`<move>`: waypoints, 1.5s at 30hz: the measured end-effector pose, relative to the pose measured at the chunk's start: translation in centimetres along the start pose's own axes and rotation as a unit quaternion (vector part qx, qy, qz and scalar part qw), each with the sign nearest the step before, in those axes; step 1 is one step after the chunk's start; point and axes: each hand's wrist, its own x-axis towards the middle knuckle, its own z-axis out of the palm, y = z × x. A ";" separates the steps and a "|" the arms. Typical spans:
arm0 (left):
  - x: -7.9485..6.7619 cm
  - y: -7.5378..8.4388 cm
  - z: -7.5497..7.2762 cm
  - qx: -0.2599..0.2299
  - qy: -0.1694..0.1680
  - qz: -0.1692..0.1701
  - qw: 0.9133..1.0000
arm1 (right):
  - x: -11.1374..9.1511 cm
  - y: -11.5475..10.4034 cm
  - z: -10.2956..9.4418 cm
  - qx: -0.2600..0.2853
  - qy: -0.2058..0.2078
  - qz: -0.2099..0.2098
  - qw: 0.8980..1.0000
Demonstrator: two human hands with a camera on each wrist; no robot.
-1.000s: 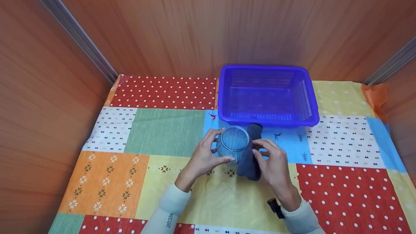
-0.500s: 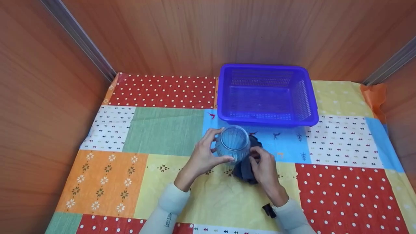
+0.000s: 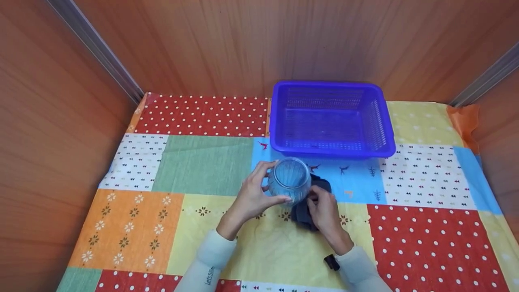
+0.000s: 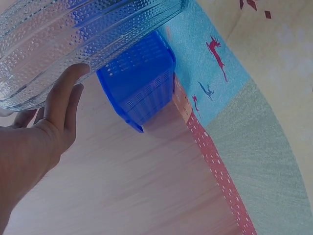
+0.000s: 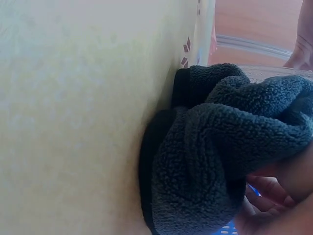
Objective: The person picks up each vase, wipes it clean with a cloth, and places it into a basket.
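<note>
A clear, ribbed glass jar [image 3: 290,188] is held with its round mouth facing up toward the head camera. My left hand [image 3: 253,190] grips it from the left, thumb along the near side and fingers at the far side. The left wrist view shows the jar's dimpled wall [image 4: 93,49] above the fingers. Against the jar's right side, my right hand [image 3: 325,213] pinches a dark grey cloth [image 3: 302,217]. Fluffy and black-edged, the cloth [image 5: 195,161] is bunched in folds in the right wrist view, covering part of that hand's fingers.
A purple perforated plastic basket [image 3: 330,152] stands just beyond the jar, near the wooden back wall [image 3: 211,48]. Beneath everything lies a patchwork-print tablecloth [image 3: 211,162]. Wooden panels [image 3: 48,142] also rise at the left and right sides.
My right hand has moved left and toward me, closer in to the jar. The cloth, earlier stretched long beside the jar, is now bunched lower against it. The left hand and jar stay nearly still.
</note>
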 end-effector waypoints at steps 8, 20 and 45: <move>-0.1 -0.2 0.1 -0.009 -0.003 -0.005 1.000 | -0.2 -0.2 -0.4 0.030 0.011 0.025 0.999; -0.2 -0.3 0.0 -0.011 -0.003 -0.006 1.000 | 0.0 -3.6 -3.4 0.049 0.043 -0.014 0.998; -0.1 -0.1 0.1 0.002 -0.005 -0.007 1.000 | 0.0 -8.2 -6.3 0.032 0.058 -0.037 0.997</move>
